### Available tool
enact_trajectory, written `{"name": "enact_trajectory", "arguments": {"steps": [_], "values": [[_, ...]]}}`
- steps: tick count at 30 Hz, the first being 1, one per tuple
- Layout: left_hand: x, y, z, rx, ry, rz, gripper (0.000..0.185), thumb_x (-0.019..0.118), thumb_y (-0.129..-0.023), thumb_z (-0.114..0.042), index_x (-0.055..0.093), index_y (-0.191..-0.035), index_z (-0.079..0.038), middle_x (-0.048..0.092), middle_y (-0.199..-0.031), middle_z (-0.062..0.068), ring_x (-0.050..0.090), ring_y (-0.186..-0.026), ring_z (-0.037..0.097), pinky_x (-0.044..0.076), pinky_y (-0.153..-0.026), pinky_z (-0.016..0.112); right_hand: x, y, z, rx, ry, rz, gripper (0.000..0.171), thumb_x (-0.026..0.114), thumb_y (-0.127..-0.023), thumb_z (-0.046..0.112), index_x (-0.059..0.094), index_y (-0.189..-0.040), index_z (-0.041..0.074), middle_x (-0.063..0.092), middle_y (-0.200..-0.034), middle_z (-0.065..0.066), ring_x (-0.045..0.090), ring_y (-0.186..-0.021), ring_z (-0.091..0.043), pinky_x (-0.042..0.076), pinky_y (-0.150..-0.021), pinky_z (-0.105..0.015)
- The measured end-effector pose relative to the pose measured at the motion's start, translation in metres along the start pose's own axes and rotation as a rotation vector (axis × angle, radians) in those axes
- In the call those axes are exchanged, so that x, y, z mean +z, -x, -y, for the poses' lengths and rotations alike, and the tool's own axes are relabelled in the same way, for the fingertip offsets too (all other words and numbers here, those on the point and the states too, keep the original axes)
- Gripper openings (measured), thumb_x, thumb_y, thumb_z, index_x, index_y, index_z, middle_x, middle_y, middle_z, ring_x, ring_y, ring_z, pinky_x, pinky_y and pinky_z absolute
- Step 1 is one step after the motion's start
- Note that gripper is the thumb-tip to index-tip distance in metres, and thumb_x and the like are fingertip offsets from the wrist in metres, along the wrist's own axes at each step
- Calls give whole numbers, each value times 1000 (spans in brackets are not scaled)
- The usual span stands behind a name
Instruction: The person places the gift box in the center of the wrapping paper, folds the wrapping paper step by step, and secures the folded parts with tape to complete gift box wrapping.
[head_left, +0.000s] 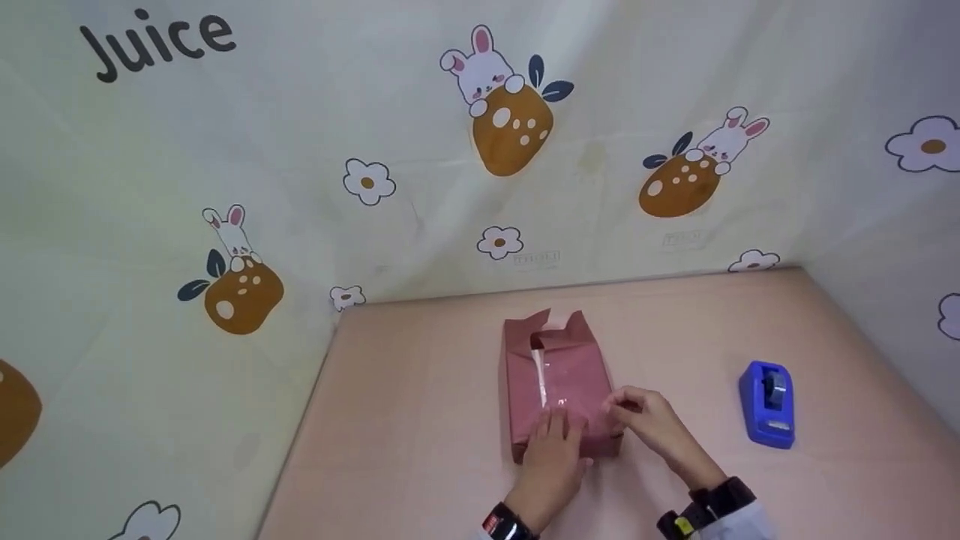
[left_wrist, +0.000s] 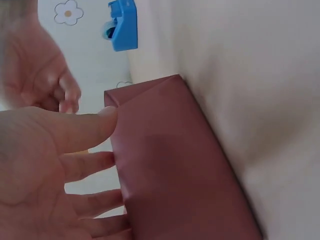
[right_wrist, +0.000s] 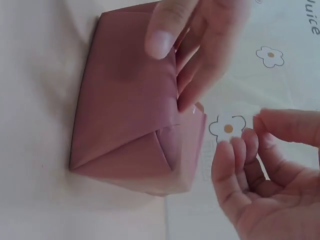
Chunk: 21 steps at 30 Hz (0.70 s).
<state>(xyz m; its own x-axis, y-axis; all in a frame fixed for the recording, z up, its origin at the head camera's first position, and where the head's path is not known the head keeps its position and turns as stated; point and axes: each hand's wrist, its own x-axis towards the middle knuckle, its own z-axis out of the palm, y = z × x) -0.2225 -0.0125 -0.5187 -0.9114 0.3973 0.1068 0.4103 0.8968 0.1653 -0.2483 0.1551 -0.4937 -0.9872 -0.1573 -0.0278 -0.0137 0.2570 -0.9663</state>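
Note:
A box wrapped in dusky pink paper (head_left: 559,375) lies on the table, its far-end paper flaps standing up and unfolded. A whitish strip and shiny tape patches run along its top seam. My left hand (head_left: 551,461) rests on the near part of the top with fingers stretched out, its thumb at the near edge. At the box's right side, my right hand (head_left: 652,420) has thumb and forefinger pinched together on a piece of clear tape, very faint in view. In the right wrist view those fingertips (right_wrist: 265,120) are just off the box's top, other fingers curled.
A blue tape dispenser (head_left: 766,405) with a roll in it stands on the table to the right of the box. The pinkish table (head_left: 420,390) meets a printed curtain (head_left: 285,150) at its back and left edges, with another on the right.

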Motion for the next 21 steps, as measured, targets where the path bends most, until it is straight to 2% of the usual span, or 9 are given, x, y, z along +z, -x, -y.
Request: {"name": "enact_trajectory", "arguments": {"steps": [5, 7, 9, 14, 17, 21], "values": [[5, 3, -4, -25, -84, -24, 56, 57, -86, -32, 42, -132, -2, 41, -138, 15, 38, -128, 31, 34, -105, 41, 6, -16, -4, 69, -325, 126, 18, 59, -87, 16, 59, -93, -1, 63, -87, -2, 64, -83, -16, 52, -79, -31], [5, 3, -4, -25, -80, -39, 55, 57, -86, -30, 43, -131, -1, 44, -136, 15, 40, -127, 30, 35, -104, 40, 9, -23, -6, 93, -418, 152, 15, 59, -86, 15, 60, -93, 2, 64, -88, -2, 64, -87, -17, 52, -82, -32], [4, 2, -3, -33, -43, -50, 54, 58, -86, -28, 43, -131, -2, 45, -135, 15, 41, -126, 30, 36, -103, 39, 13, -28, -8, 104, -461, 149, 14, 59, -86, 13, 62, -94, 1, 65, -87, -2, 64, -86, -16, 52, -82, -32], [4, 3, 1, -59, 106, -106, 55, 62, -83, -23, 45, -132, -4, 43, -132, 19, 49, -116, 32, 49, -87, 41, 22, -38, -13, 130, -368, 67, 20, 61, -84, 11, 63, -95, -6, 65, -80, -2, 64, -72, -13, 54, -70, -26], [3, 3, 4, -44, 127, -131, 53, 63, -82, -22, 48, -130, -5, 44, -127, 20, 54, -108, 30, 52, -76, 39, 25, -42, -12, 136, -275, 24, 22, 60, -82, 9, 62, -95, -9, 63, -70, -1, 60, -59, -11, 53, -59, -24], [-2, 2, 8, -16, 155, -116, 44, 62, -83, -20, 50, -122, -4, 49, -117, 13, 56, -100, 23, 52, -73, 34, 26, -44, -6, 154, -183, -19, 21, 60, -82, 10, 64, -92, -7, 53, -56, 2, 47, -47, -8, 43, -46, -21]]}}
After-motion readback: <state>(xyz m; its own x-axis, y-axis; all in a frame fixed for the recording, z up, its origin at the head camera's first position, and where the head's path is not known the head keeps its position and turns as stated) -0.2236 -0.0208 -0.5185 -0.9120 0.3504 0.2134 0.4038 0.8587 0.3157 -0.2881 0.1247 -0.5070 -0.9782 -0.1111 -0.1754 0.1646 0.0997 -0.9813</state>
